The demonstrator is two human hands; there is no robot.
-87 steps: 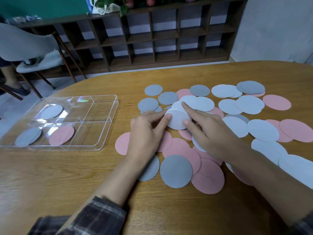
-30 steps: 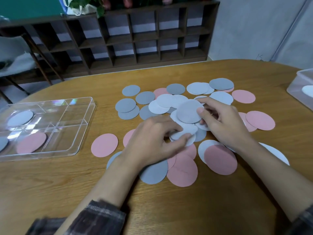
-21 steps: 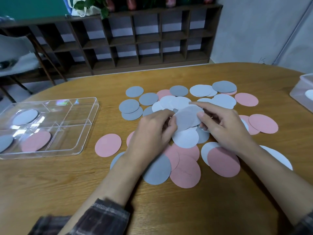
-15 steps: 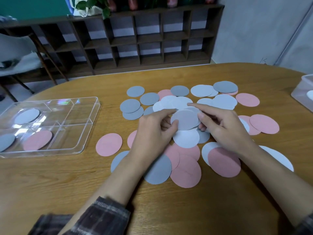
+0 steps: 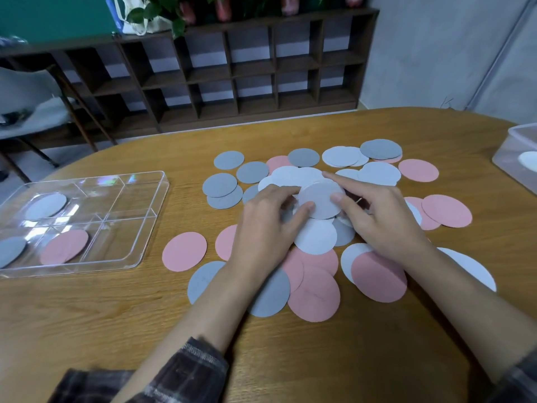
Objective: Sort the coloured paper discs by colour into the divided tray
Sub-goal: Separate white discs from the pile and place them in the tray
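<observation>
Pink, grey and white paper discs lie scattered over the middle of the wooden table (image 5: 87, 330). Above the pile, a pale grey-white disc (image 5: 321, 200) is held between both hands. My left hand (image 5: 268, 228) pinches its left edge with thumb and fingers. My right hand (image 5: 380, 219) pinches its right edge, forefinger stretched along the top. A white disc (image 5: 315, 238) lies just below it. The clear divided tray (image 5: 139, 228) sits at the left with a white disc (image 5: 45, 206), a grey disc (image 5: 10, 250) and pink discs (image 5: 64, 247) in separate compartments.
A clear plastic box (image 5: 520, 158) with something white inside stands at the table's right edge. A single pink disc (image 5: 184, 251) lies between tray and pile. Beyond the table are a dark wooden shelf unit (image 5: 247, 71) and a chair (image 5: 35, 103).
Both hands gathered discs at the pile's centre and lifted a pale disc, which the left hand now also pinches. The camera view shifted slightly.
</observation>
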